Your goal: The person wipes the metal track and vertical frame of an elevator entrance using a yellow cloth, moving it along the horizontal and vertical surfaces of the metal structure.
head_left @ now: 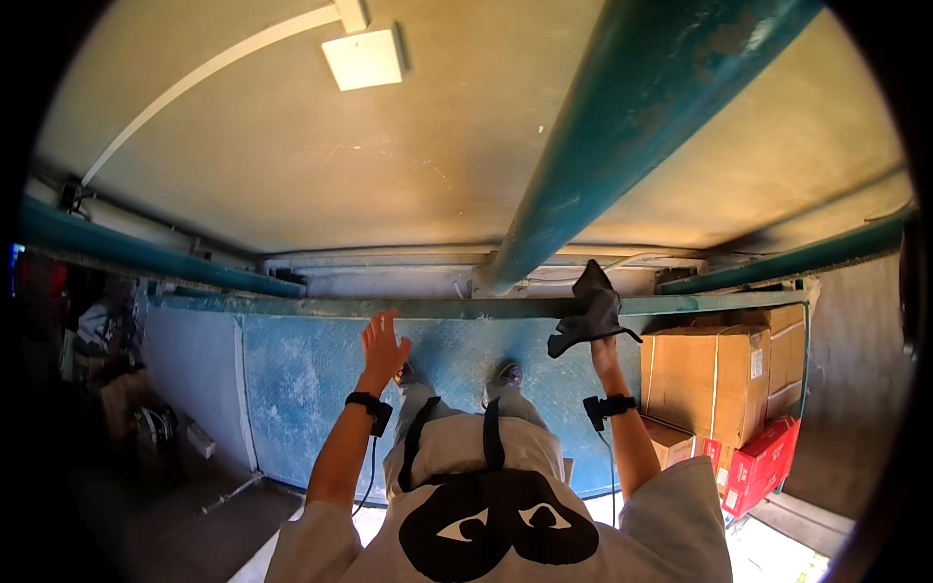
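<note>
Black cloth [598,309], possibly a glove, hangs over the right hand [604,350], just right of the green pole's lower end. From where I stand, its long axis runs away from the wearer; one tip points toward the wall, slightly left, while a shorter flap juts toward the green pole [612,141]. I can't tell whether that grip is closed, as cloth hides the fingers. It looks picked up, but not put down. Left of the pole, the left hand [381,350] is empty, fingers spread. Cardboard boxes [702,379] sit well right of the pole.
</note>
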`<state>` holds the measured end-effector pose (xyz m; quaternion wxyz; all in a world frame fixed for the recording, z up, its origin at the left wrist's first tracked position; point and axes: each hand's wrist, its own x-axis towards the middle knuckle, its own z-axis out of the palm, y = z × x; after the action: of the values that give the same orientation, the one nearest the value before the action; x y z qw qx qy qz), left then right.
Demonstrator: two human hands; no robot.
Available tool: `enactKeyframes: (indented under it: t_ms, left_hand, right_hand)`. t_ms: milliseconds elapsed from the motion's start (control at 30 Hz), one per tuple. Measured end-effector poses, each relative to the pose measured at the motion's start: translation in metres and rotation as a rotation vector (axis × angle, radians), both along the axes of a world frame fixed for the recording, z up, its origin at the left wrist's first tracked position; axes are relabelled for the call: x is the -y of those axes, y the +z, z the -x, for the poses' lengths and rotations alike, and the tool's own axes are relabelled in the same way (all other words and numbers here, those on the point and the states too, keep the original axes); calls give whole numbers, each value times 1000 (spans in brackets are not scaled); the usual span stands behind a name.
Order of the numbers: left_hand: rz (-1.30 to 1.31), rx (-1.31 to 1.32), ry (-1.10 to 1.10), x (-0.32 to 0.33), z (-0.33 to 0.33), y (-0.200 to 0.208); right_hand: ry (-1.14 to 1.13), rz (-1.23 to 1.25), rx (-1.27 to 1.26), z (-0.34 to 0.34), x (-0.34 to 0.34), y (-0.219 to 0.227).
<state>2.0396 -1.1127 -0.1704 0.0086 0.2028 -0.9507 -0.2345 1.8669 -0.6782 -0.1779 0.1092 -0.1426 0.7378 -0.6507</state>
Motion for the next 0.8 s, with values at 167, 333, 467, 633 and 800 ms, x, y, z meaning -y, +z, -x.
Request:
enactKeyframes:
  t_ms: [167, 333, 467, 633, 800]
  left_hand:
    - [3, 12, 160, 4, -28, -8]
    - [-20, 116, 395, 70, -75, -48]
    - [-286, 80, 978, 191, -107, -116]
    - [-578, -426, 1541, 318, -123, -134]
    - [-708, -597, 1663, 371, -74, -133]
  right_hand:
    - [-107, 550, 356, 9, 36, -32]
    - [-118, 126, 91, 0, 11, -19]
    - [225, -208, 40, -19, 52, 36]
    - [268, -661, -280, -44, 167, -38]
    - [288, -884, -945, -45, 278, -60]
